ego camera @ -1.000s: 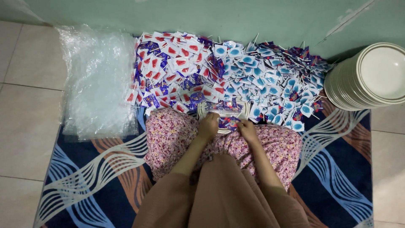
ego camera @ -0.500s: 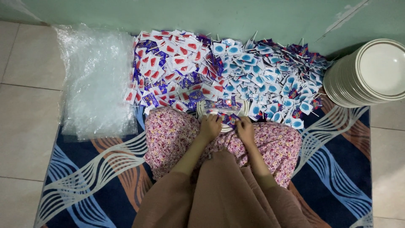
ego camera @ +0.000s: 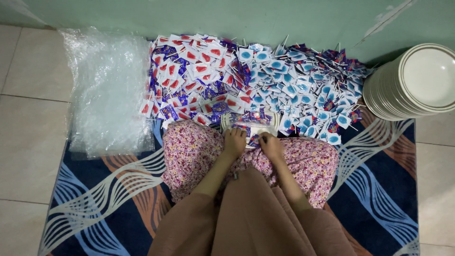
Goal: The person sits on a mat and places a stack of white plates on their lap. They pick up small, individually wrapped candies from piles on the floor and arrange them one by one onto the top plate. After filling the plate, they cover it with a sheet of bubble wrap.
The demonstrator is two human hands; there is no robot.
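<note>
Two hands meet low over the lap — the left hand (ego camera: 234, 141) and the right hand (ego camera: 271, 146) sit almost touching, fingers curled down onto a small clear packet (ego camera: 250, 127) holding a few wrapped sweets, which lies at the front edge of the floral skirt (ego camera: 189, 156). Both grips look closed on that packet's near edge, though how tightly is hard to judge from above. For neat work here, my read is: keep the packet flat, pinch it at both corners, and hold the sticks pointing one way so nothing pokes through the film. Beyond the hands, a heap of red-marked sweets (ego camera: 189, 71) spreads to the left and a heap of blue-marked sweets (ego camera: 303, 85) to the right, the two piles touching in the middle. A stack of clear plastic bags (ego camera: 106, 90) lies on the tiled floor (ego camera: 28, 118), and a stack of white plates (ego camera: 417, 80) stands at the far right on the patterned mat (ego camera: 379, 170). Fingertips are hidden under the knuckles — what exactly they pinch can't be made out.
</note>
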